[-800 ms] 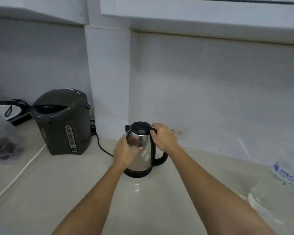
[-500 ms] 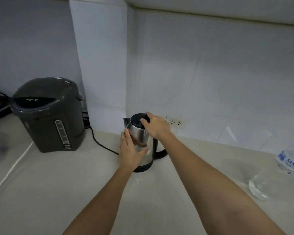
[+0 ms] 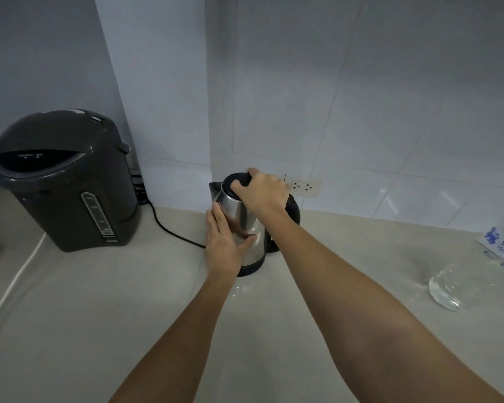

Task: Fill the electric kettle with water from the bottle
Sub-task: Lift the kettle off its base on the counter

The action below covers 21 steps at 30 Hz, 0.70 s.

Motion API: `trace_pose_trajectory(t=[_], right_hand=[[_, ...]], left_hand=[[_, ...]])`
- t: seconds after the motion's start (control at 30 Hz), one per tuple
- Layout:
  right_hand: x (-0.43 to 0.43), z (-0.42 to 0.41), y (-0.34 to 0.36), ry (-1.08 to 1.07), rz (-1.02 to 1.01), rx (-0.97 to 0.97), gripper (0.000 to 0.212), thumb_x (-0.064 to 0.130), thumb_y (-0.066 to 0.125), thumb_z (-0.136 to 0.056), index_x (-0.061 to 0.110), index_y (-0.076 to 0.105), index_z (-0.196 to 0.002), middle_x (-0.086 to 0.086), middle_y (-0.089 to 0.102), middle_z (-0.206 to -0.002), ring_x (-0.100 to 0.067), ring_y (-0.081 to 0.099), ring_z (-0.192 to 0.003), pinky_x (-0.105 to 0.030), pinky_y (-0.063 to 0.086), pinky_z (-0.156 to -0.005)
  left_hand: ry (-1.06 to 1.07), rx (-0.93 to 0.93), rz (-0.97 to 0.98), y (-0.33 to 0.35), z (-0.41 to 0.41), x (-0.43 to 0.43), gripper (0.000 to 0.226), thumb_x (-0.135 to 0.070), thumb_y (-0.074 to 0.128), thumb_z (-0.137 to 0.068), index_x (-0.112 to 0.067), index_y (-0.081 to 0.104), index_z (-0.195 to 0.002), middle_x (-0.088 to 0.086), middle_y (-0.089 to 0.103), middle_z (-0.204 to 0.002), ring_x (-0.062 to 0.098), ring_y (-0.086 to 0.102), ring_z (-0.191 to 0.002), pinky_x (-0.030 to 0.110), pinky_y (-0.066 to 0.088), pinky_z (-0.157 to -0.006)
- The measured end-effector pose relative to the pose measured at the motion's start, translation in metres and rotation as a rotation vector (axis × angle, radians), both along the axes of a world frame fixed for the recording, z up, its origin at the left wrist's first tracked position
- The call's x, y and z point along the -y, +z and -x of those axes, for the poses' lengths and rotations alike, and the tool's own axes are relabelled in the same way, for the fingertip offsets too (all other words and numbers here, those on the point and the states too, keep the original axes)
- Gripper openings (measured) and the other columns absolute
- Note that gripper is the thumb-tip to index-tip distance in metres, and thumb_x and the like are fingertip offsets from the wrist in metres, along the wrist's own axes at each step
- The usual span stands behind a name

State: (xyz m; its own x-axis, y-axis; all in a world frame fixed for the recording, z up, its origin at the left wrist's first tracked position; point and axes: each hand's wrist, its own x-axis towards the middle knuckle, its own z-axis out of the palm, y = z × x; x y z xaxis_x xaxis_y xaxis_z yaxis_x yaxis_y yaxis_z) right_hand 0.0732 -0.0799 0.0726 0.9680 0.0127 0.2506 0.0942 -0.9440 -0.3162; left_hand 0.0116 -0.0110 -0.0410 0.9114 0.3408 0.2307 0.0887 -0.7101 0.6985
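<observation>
A steel electric kettle [image 3: 255,228] with a black lid and black handle stands on the pale counter near the tiled wall. My left hand [image 3: 226,245] presses flat against its left side, thumb across the front. My right hand [image 3: 262,191] grips the black lid [image 3: 235,181] from above, fingers curled over its rim. The lid sits down on the kettle. A clear plastic water bottle [image 3: 477,274] with a blue-and-white label lies at the right edge, partly cut off.
A dark grey hot-water dispenser [image 3: 64,181] stands at the left, its black cord [image 3: 172,231] running along the counter toward the kettle. A white cable [image 3: 15,283] crosses the left counter. A wall socket [image 3: 303,187] sits just behind the kettle.
The view has tilted down and drawn closer. My right hand has shifted from the handle top onto the lid. My left hand stays on the kettle's side.
</observation>
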Motion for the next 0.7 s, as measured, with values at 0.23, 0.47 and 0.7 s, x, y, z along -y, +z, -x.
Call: trace_pose_trajectory(t=[0.23,0.47,0.7], right_hand=[[0.0,-0.004,0.004,0.043,0.006,0.024,0.045,0.042,0.037,-0.089,0.01,0.052,-0.117,-0.014,0.067,-0.086,-0.035,0.062,-0.083,-0.037,0.047,-0.069],[0.023,-0.002,0.02,0.1,-0.451,-0.045,0.039,0.039,0.036,-0.092,0.016,0.044,-0.122,-0.011,0.064,-0.09,-0.032,0.059,-0.086,-0.035,0.04,-0.072],[0.057,0.012,-0.007,0.021,-1.041,-0.006,0.042,0.045,0.026,-0.09,0.025,0.05,-0.118,-0.003,0.065,-0.104,-0.025,0.061,-0.105,-0.046,0.05,-0.095]], left_hand=[[0.014,0.022,-0.035,-0.001,0.001,0.001,0.119,-0.056,0.069,-0.076,-0.012,-0.01,-0.153,0.01,0.003,-0.162,0.022,0.008,-0.15,0.032,0.031,-0.114],[0.024,0.041,-0.04,0.001,0.003,-0.001,0.119,-0.055,0.073,-0.072,-0.014,-0.003,-0.154,0.014,0.017,-0.159,0.029,0.029,-0.143,0.037,0.037,-0.111],[0.03,0.039,0.063,-0.002,0.002,-0.021,0.12,-0.056,0.083,-0.058,-0.009,0.023,-0.15,0.009,0.036,-0.142,0.026,0.039,-0.13,0.034,0.037,-0.108]])
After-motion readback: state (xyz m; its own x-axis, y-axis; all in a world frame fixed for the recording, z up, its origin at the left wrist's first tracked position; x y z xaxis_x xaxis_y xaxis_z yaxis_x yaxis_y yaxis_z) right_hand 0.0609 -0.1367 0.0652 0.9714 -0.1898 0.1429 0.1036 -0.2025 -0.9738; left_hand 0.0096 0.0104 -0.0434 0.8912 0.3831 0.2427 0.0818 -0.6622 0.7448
